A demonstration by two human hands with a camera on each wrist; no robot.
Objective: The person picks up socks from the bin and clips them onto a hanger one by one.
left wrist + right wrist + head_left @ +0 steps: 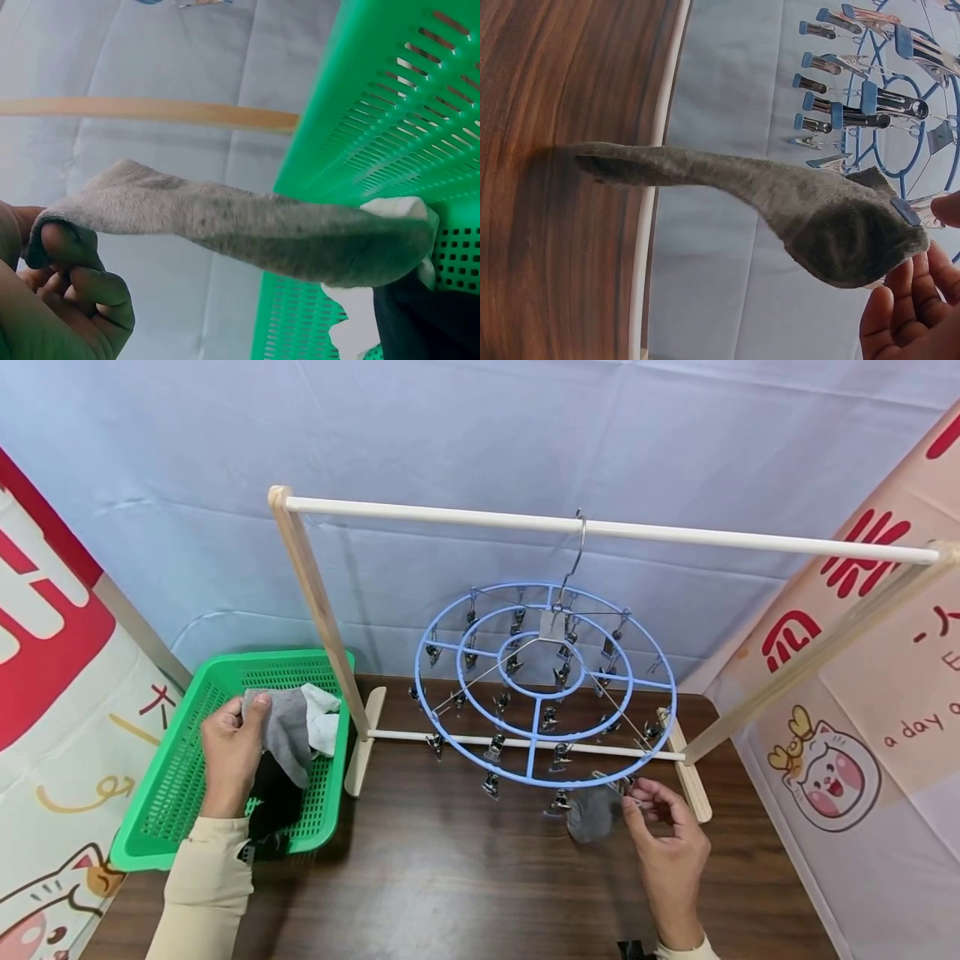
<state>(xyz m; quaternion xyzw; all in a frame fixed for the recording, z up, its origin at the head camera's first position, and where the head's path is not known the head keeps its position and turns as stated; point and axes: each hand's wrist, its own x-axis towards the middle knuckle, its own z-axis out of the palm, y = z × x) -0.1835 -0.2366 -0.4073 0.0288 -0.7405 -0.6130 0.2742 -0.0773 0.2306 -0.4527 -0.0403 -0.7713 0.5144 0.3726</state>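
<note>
My left hand pinches the top of a grey sock between thumb and fingers; the sock dangles above the green basket, its lower end overlapping white and black cloth. At the right front of the round blue clip hanger, my right hand has thumb and fingers around a metal clip with blue tips. Another grey sock hangs from this clip, its upper edge in the clip's bite and beside my fingertips. The clip's handle is partly hidden by my thumb.
The green basket stands at the left with white cloth and black cloth inside. A wooden rack with a white top bar carries the hanger by its metal hook. Several metal clips dangle from the rings over the brown table.
</note>
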